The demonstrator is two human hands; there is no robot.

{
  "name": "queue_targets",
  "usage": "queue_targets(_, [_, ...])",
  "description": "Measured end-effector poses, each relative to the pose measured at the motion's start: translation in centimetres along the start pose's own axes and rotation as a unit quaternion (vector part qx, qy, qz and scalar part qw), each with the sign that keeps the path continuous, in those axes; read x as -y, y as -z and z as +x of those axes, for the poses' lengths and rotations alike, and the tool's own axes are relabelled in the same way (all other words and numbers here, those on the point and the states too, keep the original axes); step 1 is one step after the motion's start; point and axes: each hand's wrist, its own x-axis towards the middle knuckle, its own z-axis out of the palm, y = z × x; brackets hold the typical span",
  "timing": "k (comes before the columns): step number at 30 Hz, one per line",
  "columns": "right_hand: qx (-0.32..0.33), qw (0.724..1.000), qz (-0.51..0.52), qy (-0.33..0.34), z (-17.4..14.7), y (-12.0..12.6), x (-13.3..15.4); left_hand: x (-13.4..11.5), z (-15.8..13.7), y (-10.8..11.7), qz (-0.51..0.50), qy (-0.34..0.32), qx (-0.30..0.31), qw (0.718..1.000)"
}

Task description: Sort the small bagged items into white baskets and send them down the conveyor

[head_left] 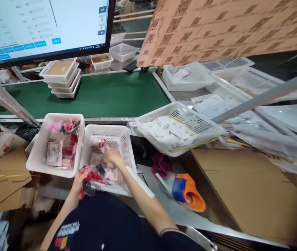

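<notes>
Green belt [117, 94] runs across the bkgd, a stack of white baskets [62, 84] nr its L end. Monitor [46, 57] covers the upper L, cut off at top & side; its smaller text is too blurred to read. QR-code sheet [190, 35] hangs upper R, also cut off.

Nr the belt's front edge, two white bins side by side. L bin [37, 164]: pink/red wrapped pkts [72, 139], w/ a printed card [54, 153] on top twd its front L corner, print illegible. R bin [106, 129]: pale pink pkts [96, 159], ptly hidden by the R hand & forearm.

L hand [78, 180] at R bin's front L corner, fingers closed round red/black wrapped pkts [89, 177]; count unclear, plastic glare. R hand [112, 155] inside R bin, fingers bent down at a pink/red pkt [102, 143] nr the middle; fingertips hidden, so can't tell if it's gripped or just touched.

Tilted tray [200, 130] of white tags just R of R bin's back R corner. On the counter [164, 209], R of R bin: maroon cloth [161, 164], & closer to the front edge an orange/blue item [195, 200], blurred, can't ID. Far R corner dark, unclear.
</notes>
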Motion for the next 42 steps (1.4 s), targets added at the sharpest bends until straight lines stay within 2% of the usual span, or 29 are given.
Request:
queue_targets(3, [0.002, 0.983, 0.144, 0.111, -4.1, 0.2, -0.1, -0.9, 1.0, -1.7, -0.005, -0.011, 0.013, 1.0])
queue_targets(5, [0.009, 0.938, 0.294, 0.183, -7.2, -0.2, 0.1, -1.3, 1.4, -3.0, 0.0, -0.022, 0.028, 0.999])
queue_targets(7, [-0.025, 0.886, 0.414, 0.21, -10.1, -0.6, 0.6, -1.4, 1.5, -4.1, 0.006, -0.028, 0.041, 0.999])
queue_targets(8, [-0.06, 0.871, 0.443, 0.205, -11.4, -0.6, 0.9, -1.5, 1.5, -4.5, 0.009, -0.029, 0.048, 0.998])
queue_targets(11, [-0.205, 0.856, 0.437, 0.184, -14.3, 0.3, 1.4, -1.5, 1.2, -5.1, 0.014, -0.021, 0.077, 0.997])
queue_targets(12, [-0.269, 0.842, 0.429, 0.184, -14.8, 0.8, 1.3, -1.5, 1.1, -5.1, 0.009, -0.018, 0.088, 0.996])
queue_targets(14, [-0.417, 0.792, 0.406, 0.186, -15.1, 2.0, 1.0, -1.6, 0.9, -5.1, -0.009, -0.012, 0.104, 0.994])
queue_targets(15, [-0.469, 0.772, 0.386, 0.185, -14.9, 2.5, 0.6, -1.7, 0.8, -5.0, -0.02, -0.013, 0.106, 0.994])
queue_targets(16, [-0.493, 0.769, 0.363, 0.184, -14.4, 2.9, 0.3, -1.8, 0.8, -5.0, -0.03, -0.014, 0.103, 0.994])
queue_targets(17, [-0.484, 0.785, 0.341, 0.184, -13.8, 3.1, 0.0, -1.8, 0.8, -4.9, -0.037, -0.016, 0.097, 0.994])
queue_targets(18, [-0.443, 0.815, 0.324, 0.187, -13.1, 3.0, -0.2, -1.7, 0.8, -4.9, -0.039, -0.019, 0.089, 0.995])
queue_targets(20, [-0.302, 0.876, 0.318, 0.202, -11.9, 2.1, -0.1, -1.6, 0.8, -4.7, -0.02, -0.034, 0.07, 0.997])
queue_targets(22, [-0.168, 0.897, 0.342, 0.223, -11.3, 0.4, 0.5, -1.3, 0.8, -4.5, 0.021, -0.062, 0.062, 0.996])
queue_targets(24, [-0.086, 0.896, 0.363, 0.241, -11.2, -1.3, 1.4, -1.0, 0.8, -4.2, 0.049, -0.084, 0.074, 0.992])
queue_targets(27, [-0.053, 0.883, 0.4, 0.238, -11.2, -2.4, 2.5, -0.5, 0.8, -3.6, 0.017, -0.06, 0.121, 0.991])
queue_targets(30, [-0.041, 0.864, 0.46, 0.2, -11.1, -1.3, 2.4, -0.1, 0.8, -2.6, -0.022, -0.01, 0.17, 0.985])
queue_targets(33, [-0.106, 0.85, 0.485, 0.174, -10.9, 0.6, 1.5, -0.1, 1.0, -1.8, -0.017, 0.004, 0.179, 0.984])
queue_targets(35, [-0.136, 0.854, 0.466, 0.187, -10.9, 1.5, 1.2, -0.2, 1.1, -1.6, -0.006, -0.001, 0.174, 0.985])
queue_targets(36, [-0.123, 0.86, 0.452, 0.2, -10.8, 1.6, 1.2, -0.3, 1.1, -1.7, 0.002, -0.006, 0.174, 0.985])
queue_targets(40, [-0.003, 0.881, 0.41, 0.235, -11.0, 0.6, 1.9, -0.5, 1.0, -2.2, 0.057, -0.039, 0.17, 0.983])
queue_targets(42, [-0.018, 0.89, 0.385, 0.244, -11.2, -0.3, 2.1, -0.3, 0.9, -2.5, 0.064, -0.039, 0.154, 0.985])
